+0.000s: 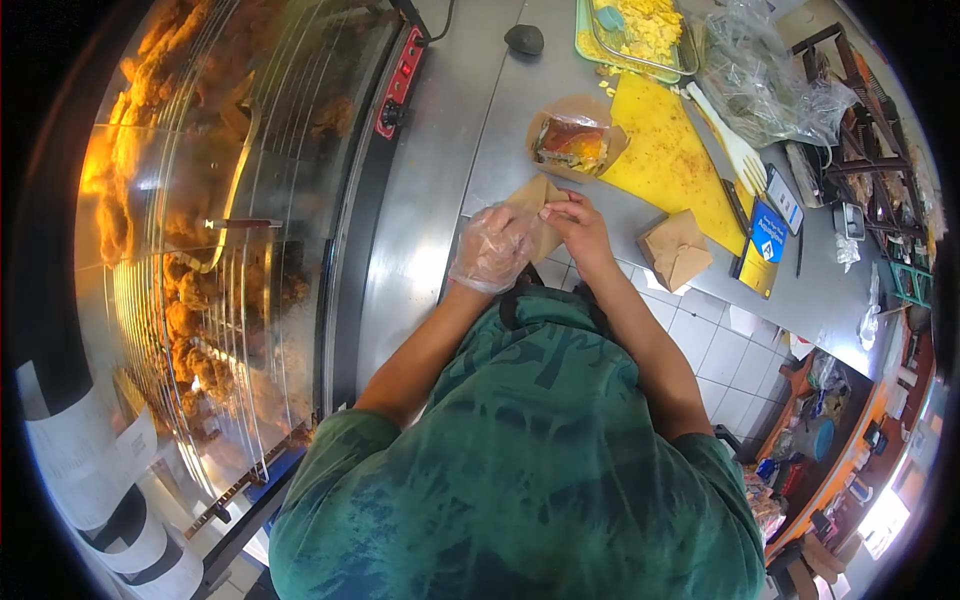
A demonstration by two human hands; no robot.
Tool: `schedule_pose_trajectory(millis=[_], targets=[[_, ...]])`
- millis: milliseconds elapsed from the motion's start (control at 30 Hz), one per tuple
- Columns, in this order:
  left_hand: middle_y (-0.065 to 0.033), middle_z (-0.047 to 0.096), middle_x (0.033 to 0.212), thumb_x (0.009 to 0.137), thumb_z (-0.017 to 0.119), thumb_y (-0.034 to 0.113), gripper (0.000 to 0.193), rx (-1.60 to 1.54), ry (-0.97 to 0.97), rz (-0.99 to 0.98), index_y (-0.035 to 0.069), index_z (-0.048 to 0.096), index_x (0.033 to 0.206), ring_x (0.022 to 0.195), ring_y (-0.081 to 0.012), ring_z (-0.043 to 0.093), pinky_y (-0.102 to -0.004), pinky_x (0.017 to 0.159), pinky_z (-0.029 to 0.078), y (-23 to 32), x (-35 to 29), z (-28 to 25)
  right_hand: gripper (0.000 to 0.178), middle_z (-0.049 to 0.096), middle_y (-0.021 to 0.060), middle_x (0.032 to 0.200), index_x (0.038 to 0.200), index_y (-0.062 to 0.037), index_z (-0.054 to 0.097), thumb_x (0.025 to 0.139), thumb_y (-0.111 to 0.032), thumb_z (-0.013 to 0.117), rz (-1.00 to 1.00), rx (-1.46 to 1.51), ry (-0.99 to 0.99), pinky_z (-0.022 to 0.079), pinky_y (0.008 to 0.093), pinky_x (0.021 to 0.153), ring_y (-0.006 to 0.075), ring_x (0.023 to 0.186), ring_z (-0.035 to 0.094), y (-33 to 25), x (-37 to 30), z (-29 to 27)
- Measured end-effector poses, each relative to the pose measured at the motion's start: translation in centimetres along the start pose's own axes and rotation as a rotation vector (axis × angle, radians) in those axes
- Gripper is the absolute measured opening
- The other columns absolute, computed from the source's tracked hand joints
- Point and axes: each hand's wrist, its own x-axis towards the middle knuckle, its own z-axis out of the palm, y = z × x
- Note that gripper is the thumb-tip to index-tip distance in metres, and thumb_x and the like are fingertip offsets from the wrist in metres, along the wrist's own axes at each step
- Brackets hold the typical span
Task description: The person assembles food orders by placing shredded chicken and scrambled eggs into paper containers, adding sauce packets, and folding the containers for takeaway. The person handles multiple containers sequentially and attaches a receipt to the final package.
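Close in front of my body, a piece of brown paper or thin card [538, 196] is held between both hands; whether it is a bag or a flat sheet I cannot tell. My left hand [495, 245], in a clear plastic glove, closes on its left side. The bare fingers of my right hand [580, 228] pinch its right edge. Just beyond lies an open brown paper takeout box [610, 140] with food in it, part red-orange, part yellow. A folded-shut brown takeout box [676, 250] sits right of my right hand, at the counter's near edge.
Left stands a glass-fronted warmer [270, 200] of fried food, with a red switch panel [403, 78]. On the steel counter [425, 190] are a yellow cutting board [665, 150], white tongs [735, 145], a knife [736, 205], a blue-and-yellow booklet [765, 250] and a tray [585, 45] of yellow food.
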Motion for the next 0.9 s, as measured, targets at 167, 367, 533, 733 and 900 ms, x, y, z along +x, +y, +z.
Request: schedule_pose_trajectory(millis=[167, 367, 533, 733, 900], targets=[[-0.0110, 0.057, 0.077, 0.074, 0.065, 0.006, 0.016, -0.252, -0.041, -0.170, 0.005, 0.066, 0.090, 0.075, -0.0307, 0.058, -0.0418, 0.065, 0.047, -0.6, 1.4, -0.2, 0.019, 0.048, 0.0157, 0.122, 0.091, -0.0023, 0.071, 0.077, -0.015, 0.072, -0.059, -0.107, 0.015, 0.042, 0.0338, 0.094, 0.0265, 0.112, 0.052, -0.6, -0.1, 0.5], [-0.0124, 0.059, 0.074, 0.078, 0.065, 0.014, 0.011, -0.254, -0.186, -0.219, 0.004, 0.064, 0.080, 0.069, -0.0328, 0.058, -0.0417, 0.063, 0.046, -1.6, 2.7, 0.1, 0.017, 0.051, 0.0157, 0.117, 0.089, -0.0023, 0.071, 0.077, -0.015, 0.072, -0.220, -0.243, 0.035, 0.049, 0.0334, 0.084, 0.0265, 0.100, 0.059, 0.3, 0.0, 0.6], [-0.0141, 0.060, 0.075, 0.077, 0.064, 0.023, 0.019, -0.317, -0.311, -0.280, 0.004, 0.062, 0.076, 0.070, -0.0337, 0.058, -0.0424, 0.064, 0.046, -3.0, 3.1, 0.1, 0.018, 0.053, 0.0180, 0.115, 0.088, -0.0017, 0.070, 0.076, -0.015, 0.071, -0.292, -0.304, 0.003, 0.048, 0.0347, 0.086, 0.0296, 0.103, 0.058, 0.4, 0.4, 0.5], [-0.0150, 0.062, 0.080, 0.075, 0.061, 0.021, 0.016, -0.143, -0.346, -0.246, 0.006, 0.062, 0.077, 0.073, -0.0347, 0.060, -0.0431, 0.064, 0.047, -1.8, 4.1, -0.3, 0.015, 0.058, 0.0208, 0.112, 0.083, -0.0025, 0.069, 0.075, -0.015, 0.067, -0.207, -0.297, -0.032, 0.045, 0.0356, 0.089, 0.0321, 0.106, 0.057, -0.8, 1.8, 0.4], [-0.0148, 0.062, 0.082, 0.075, 0.059, 0.022, 0.015, -0.020, -0.310, -0.348, 0.007, 0.063, 0.080, 0.077, -0.0357, 0.060, -0.0446, 0.069, 0.048, -0.2, 3.8, 0.2, 0.014, 0.061, 0.0216, 0.107, 0.080, -0.0031, 0.068, 0.073, -0.016, 0.066, -0.262, -0.394, -0.046, 0.045, 0.0361, 0.089, 0.0323, 0.107, 0.056, -0.5, 2.8, 0.5]])
